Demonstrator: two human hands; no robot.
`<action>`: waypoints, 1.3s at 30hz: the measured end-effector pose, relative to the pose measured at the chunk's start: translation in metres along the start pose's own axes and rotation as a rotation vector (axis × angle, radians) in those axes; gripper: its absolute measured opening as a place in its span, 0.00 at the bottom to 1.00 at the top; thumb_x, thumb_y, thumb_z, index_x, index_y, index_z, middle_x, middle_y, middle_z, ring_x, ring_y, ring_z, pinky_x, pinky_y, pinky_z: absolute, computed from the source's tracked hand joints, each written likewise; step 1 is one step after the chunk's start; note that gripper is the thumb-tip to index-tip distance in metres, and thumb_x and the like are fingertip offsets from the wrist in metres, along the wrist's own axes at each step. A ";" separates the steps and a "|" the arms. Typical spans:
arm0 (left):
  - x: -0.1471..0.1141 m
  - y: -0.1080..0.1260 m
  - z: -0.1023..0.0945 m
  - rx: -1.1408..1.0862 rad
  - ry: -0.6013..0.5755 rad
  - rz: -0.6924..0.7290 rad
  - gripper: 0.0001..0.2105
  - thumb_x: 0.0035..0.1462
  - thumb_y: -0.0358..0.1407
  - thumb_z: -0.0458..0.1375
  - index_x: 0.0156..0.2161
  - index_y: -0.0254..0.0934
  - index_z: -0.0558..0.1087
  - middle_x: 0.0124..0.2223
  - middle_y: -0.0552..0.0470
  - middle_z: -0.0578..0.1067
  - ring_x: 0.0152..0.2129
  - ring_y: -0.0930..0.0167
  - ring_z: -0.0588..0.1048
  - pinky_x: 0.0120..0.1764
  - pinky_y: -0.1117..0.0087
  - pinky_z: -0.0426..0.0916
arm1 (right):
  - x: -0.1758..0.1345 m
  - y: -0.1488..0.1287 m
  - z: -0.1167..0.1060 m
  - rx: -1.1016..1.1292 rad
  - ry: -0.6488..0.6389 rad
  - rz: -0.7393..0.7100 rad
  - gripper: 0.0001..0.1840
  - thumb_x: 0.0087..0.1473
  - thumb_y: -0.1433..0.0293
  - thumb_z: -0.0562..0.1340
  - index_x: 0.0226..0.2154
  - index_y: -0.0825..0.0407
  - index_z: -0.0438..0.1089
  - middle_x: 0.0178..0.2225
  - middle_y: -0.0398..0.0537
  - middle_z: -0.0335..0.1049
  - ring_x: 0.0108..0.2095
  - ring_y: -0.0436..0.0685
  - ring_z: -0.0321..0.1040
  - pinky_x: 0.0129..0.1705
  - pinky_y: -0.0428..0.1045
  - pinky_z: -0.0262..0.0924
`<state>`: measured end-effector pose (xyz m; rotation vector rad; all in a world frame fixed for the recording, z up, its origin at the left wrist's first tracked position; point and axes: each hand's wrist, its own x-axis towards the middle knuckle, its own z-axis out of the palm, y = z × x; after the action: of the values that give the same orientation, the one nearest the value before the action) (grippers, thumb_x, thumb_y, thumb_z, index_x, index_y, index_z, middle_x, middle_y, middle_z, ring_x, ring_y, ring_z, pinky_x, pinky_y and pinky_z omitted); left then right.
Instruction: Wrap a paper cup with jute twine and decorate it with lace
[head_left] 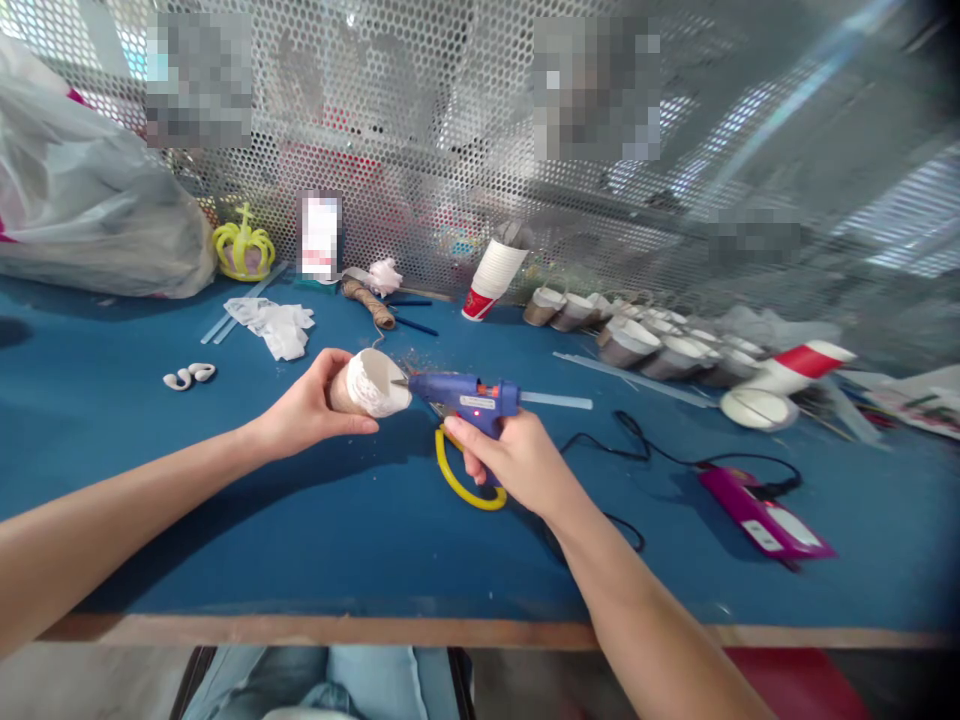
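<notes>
My left hand (319, 400) is wrapped round a small paper cup (379, 385), brown on the outside with white lace around its rim. The cup is tipped on its side, its opening turned right. In my right hand (521, 455) is a blue hot glue gun (457, 388) with a clear glue stick (559, 400) poking from its back and a red light glowing on its body. The nozzle points left at the cup's rim; whether it touches, I cannot tell. Below the gun lie yellow-handled scissors (454, 480), partly hidden by my right hand.
Twine (367, 302), white lace (277, 325) and a yellow crown-shaped ornament (244, 248) lie toward the back left. A cup stack (495, 275) leans against the mesh. Several wrapped cups (630, 342) stand right. A black cord (660, 455) runs to a purple power strip (761, 515).
</notes>
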<state>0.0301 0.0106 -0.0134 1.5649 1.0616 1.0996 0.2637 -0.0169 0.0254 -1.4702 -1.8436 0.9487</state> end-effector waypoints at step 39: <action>-0.003 0.005 -0.002 0.254 0.030 0.119 0.28 0.38 0.40 0.65 0.46 0.35 0.62 0.40 0.50 0.72 0.32 0.68 0.73 0.34 0.67 0.71 | -0.003 0.008 0.000 -0.312 0.211 -0.203 0.17 0.51 0.60 0.59 0.16 0.50 0.63 0.10 0.41 0.64 0.13 0.52 0.64 0.23 0.48 0.62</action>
<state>0.0282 0.0075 -0.0088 1.8366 1.1771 1.1044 0.2689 -0.0189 0.0189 -1.4606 -1.9977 0.4054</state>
